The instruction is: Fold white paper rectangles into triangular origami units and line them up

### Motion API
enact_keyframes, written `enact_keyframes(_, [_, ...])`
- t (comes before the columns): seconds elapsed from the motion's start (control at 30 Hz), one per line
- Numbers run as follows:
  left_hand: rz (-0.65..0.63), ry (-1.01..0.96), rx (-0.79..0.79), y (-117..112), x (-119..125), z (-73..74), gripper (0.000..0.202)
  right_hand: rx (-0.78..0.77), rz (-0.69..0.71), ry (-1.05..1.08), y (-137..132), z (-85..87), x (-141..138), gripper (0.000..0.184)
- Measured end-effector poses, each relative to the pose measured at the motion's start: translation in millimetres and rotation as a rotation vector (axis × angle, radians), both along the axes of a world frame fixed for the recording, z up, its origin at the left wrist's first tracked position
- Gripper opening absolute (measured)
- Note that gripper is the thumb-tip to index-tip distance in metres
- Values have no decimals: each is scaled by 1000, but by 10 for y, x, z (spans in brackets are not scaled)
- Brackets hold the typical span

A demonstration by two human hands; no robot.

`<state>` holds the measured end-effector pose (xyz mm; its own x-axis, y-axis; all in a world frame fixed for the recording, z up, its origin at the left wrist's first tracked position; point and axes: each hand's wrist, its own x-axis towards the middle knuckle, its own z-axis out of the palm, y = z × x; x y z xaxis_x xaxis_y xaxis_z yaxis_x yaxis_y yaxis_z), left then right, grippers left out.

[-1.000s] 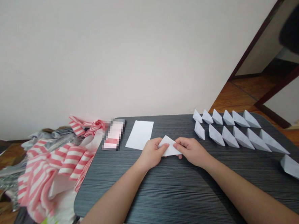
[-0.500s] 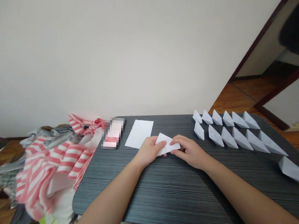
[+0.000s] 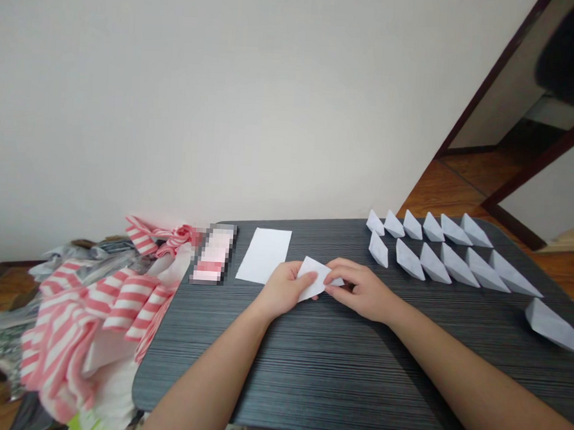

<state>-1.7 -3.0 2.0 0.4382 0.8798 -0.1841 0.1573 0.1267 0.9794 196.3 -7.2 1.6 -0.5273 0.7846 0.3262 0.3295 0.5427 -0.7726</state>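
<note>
Between my two hands is a small piece of folded white paper [image 3: 311, 268], held just above the dark table. My left hand [image 3: 285, 289] pinches its left side, the thumb lying flat across the front. At the paper's right corner my right hand [image 3: 360, 287] grips with thumb and fingertips, and its fingers partly cover that corner. Behind my left hand lies a stack or sheet of plain white paper [image 3: 265, 254]; whether it is one sheet or several I cannot tell. Folded white paper boats [image 3: 454, 264] stand to the right in two rows, with another paper boat [image 3: 555, 325] nearer me.
The dark, wood-grained table [image 3: 199, 372] stands against a pale wall [image 3: 275, 97]. A pixelated phone-shaped object [image 3: 214, 254] lies at its back left. Red-and-white striped cloth [image 3: 131, 299] and plastic bags are heaped beyond the left edge. A doorway opens at the right.
My right fingers have shifted slightly left over the paper's right corner, covering more of it. The paper stays in both hands. The whole view has shifted a little.
</note>
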Motion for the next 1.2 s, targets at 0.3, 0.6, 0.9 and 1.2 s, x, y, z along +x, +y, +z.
enact_keyframes(0.3, [-2, 109, 90, -10, 3, 1, 34, 6, -1, 16, 1, 1, -5, 13])
enact_keyframes(0.6, [-59, 53, 141, -42, 30, 39, 39, 28, -253, -51, 21, -56, -24, 15])
enact_keyframes(0.9, [20, 52, 84, -31, 54, -19, 32, -30, -306, -81, 12, -39, -27, 15])
enact_keyframes(1.2, [46, -45, 53, -1, 30, -34, 29, -364, -278, 233, 19, -146, -58, 25])
